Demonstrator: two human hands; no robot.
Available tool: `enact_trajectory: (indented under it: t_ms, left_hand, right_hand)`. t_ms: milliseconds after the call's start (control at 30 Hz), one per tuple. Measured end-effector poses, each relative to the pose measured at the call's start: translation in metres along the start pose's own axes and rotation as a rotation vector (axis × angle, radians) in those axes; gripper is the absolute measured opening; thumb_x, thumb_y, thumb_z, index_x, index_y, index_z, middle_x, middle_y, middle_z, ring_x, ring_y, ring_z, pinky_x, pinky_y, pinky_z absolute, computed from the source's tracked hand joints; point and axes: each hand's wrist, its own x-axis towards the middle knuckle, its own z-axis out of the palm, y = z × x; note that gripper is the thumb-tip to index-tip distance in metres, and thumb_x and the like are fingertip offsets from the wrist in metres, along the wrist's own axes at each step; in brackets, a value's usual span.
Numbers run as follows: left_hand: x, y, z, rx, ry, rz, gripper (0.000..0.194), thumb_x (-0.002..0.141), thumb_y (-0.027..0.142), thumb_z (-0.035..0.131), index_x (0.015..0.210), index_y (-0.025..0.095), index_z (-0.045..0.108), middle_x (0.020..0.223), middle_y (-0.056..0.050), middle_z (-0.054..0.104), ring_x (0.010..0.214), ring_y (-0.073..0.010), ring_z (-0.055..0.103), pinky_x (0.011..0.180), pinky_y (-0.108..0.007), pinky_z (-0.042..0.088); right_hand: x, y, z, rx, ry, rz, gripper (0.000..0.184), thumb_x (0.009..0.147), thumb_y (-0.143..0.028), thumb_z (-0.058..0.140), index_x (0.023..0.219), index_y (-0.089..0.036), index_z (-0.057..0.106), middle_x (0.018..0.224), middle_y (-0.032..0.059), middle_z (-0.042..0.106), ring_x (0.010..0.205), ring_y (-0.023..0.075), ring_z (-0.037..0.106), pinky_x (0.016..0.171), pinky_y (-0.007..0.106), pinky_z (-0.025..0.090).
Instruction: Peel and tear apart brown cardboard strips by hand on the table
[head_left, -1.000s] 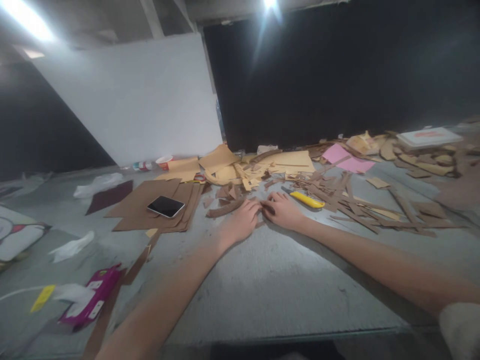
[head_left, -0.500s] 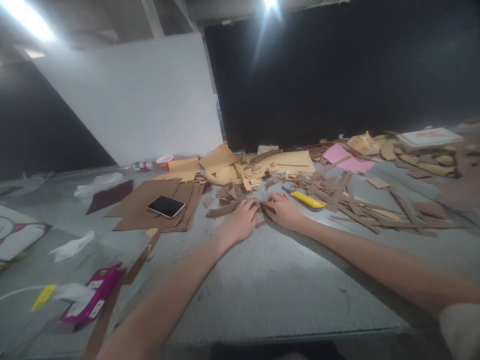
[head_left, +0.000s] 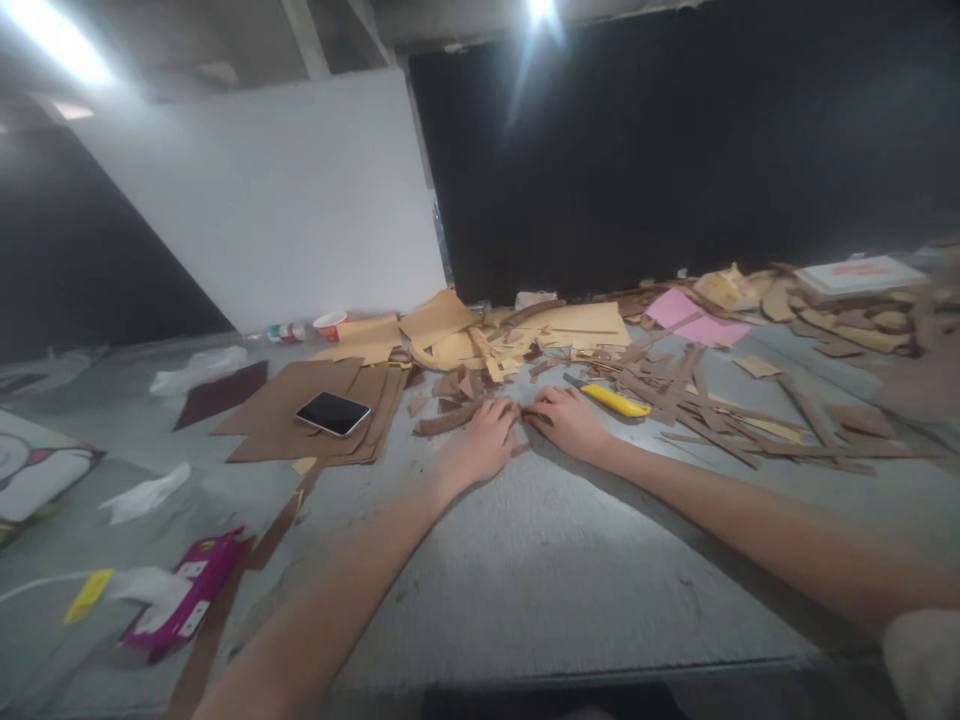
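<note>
- Hardly anything has moved since half a second ago: both hands keep their place and their pose, and the view has drifted only a trace.
- Left hand (head_left: pixel 491 440): fingers bent and close together, tips pointing toward the other hand. Its thumb is hidden, so I cannot tell whether it grips or merely presses.
- Right hand (head_left: pixel 566 425): fingers curled into a narrow pinch, holding a brown piece (head_left: pixel 529 412) between the thumb and the bent fingers.
- That brown piece lies low over the grey table (head_left: pixel 525 580), in the small gap between the two hands — one end under the right fingers, the other meeting the left fingertips.
- A curved brown strip (head_left: pixel 444 421) comes out on the far side of the left hand, against its fingers; whether it joins the brown piece is hidden.
- Just beside the right hand lies a yellow cutter (head_left: pixel 616 400), blade toward the fingers, with brown strips (head_left: pixel 694 424) scattered beyond it.
- Well to the left, a phone (head_left: pixel 333 413) rests on stacked brown sheets (head_left: pixel 262 425); yellow sheets (head_left: pixel 439 315) lie past the hands.
</note>
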Motion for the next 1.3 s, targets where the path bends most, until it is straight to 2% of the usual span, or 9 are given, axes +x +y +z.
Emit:
enact_trajectory:
  t_ms: [100,333,733,967,1300]
  left_hand:
    - [0.0,0.0004,-0.0007,0.001,-0.006,0.002,0.035,0.106,0.015,0.047,0.138,0.015,0.062,0.151,-0.015,0.056,0.145,-0.0305,0.047,0.128,-0.051,0.04]
    - [-0.0002,0.0011,-0.0014,0.01,-0.01,0.012,0.036,0.108,0.017,0.045,0.141,0.014,0.062,0.147,-0.014,0.06,0.142,-0.0299,0.049,0.126,-0.05,0.041]
    - [0.0006,0.0026,-0.0023,0.018,0.007,0.016,0.037,0.107,0.017,0.044,0.139,0.015,0.062,0.142,-0.014,0.064,0.137,-0.029,0.053,0.123,-0.05,0.045]
    - [-0.0006,0.0024,-0.0039,0.008,0.003,0.04,0.036,0.107,0.018,0.045,0.139,0.018,0.063,0.14,-0.013,0.065,0.135,-0.029,0.054,0.122,-0.051,0.045]
    - [-0.0001,0.0012,-0.0021,0.029,0.004,0.042,0.035,0.107,0.016,0.045,0.137,0.016,0.064,0.14,-0.012,0.065,0.134,-0.0287,0.053,0.123,-0.049,0.045]
  right_hand:
    - [0.0005,-0.001,-0.001,0.012,0.007,-0.003,0.019,0.109,-0.029,0.063,0.111,-0.024,0.081,0.107,0.0074,0.073,0.106,0.0249,0.064,0.095,0.039,0.036]
    - [0.0005,-0.0014,-0.0021,0.009,0.035,-0.03,0.016,0.107,-0.031,0.067,0.103,-0.023,0.081,0.106,0.0063,0.073,0.104,0.024,0.065,0.095,0.038,0.035]
    - [0.0014,0.0025,-0.0009,0.074,0.004,-0.084,0.016,0.106,-0.024,0.067,0.105,-0.025,0.084,0.104,0.005,0.075,0.1,0.0212,0.066,0.093,0.037,0.04]
    - [0.0008,0.007,0.0055,0.06,0.006,-0.119,0.021,0.109,-0.023,0.062,0.103,-0.022,0.082,0.103,0.0064,0.072,0.097,0.0214,0.064,0.093,0.037,0.041]
    - [0.0013,0.0031,0.0036,0.005,-0.038,-0.114,0.027,0.113,-0.025,0.053,0.107,-0.018,0.078,0.106,0.0083,0.069,0.097,0.0225,0.064,0.094,0.037,0.045]
